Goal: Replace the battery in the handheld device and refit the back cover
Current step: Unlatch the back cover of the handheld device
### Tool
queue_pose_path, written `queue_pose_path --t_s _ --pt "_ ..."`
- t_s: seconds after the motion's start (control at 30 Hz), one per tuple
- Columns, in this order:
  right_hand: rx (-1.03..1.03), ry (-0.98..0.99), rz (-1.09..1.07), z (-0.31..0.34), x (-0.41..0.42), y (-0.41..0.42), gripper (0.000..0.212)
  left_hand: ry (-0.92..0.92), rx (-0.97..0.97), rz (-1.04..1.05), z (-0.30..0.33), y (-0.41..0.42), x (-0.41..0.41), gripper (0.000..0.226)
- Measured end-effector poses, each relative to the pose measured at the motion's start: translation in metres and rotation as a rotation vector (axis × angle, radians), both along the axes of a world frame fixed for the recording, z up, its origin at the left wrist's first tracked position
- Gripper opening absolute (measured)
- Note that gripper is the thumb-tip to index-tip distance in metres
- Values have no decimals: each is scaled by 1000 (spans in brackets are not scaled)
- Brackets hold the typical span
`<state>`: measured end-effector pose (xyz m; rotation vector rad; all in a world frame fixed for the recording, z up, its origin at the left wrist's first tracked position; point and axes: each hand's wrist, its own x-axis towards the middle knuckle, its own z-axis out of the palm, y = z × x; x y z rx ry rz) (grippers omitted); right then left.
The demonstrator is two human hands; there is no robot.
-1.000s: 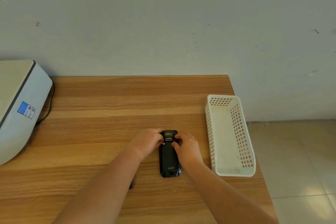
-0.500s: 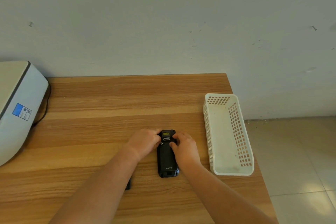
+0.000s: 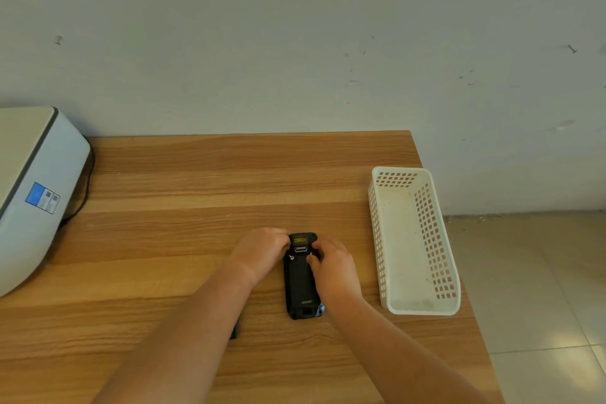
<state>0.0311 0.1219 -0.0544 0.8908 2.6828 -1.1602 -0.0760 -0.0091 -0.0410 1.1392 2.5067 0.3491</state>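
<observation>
The handheld device [image 3: 302, 275] is lying face down on the table [image 3: 183, 193], held between the two hands at its far end. The left hand [image 3: 262, 254] is curled against the upper left corner; the right hand [image 3: 333, 264] is curled round the upper right edge, thumb pressed on the back cover [image 3: 300, 285] just below the scanner window. Both hands are clamped on the device, close together, one on each side.

Since a second ago almost nothing has shifted: same grip, same device pose, only slight finger movement near the latch area. The cover looks seated along the body, no gap can be made out. Judged: the cover is being locked or pressed home at the top end, so the task is near its finish. Whether the latches are turned fully cannot be told at this size.

A small dark object [image 3: 233, 331] is partly hidden under the left forearm, possibly the old battery; not confirmable. A white basket [image 3: 382, 256] stands right of the right hand, a grey machine [image 3: 29, 193] well off to the left.
</observation>
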Motion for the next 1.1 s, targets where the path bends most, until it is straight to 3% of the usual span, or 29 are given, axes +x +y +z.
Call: queue_pose_path --t_s 0.13,0.37,0.73,0.9,1.1 --pt "-10 -4 -9 1 0 0 29 -28 131 281 -2 -3 22 19" --pt "-29 -29 -34 5 0 -2 32 -157 153 704 -7 7 57 10" --pt "-20 -14 -24 3 1 0 30 -265 167 967 -4 28 63 13" --pt "-15 -7 -17 0 2 0 29 -439 178 1100 -4 35 59 13" --pt "-30 7 -21 0 1 0 30 -518 87 1220 -5 42 49 9"
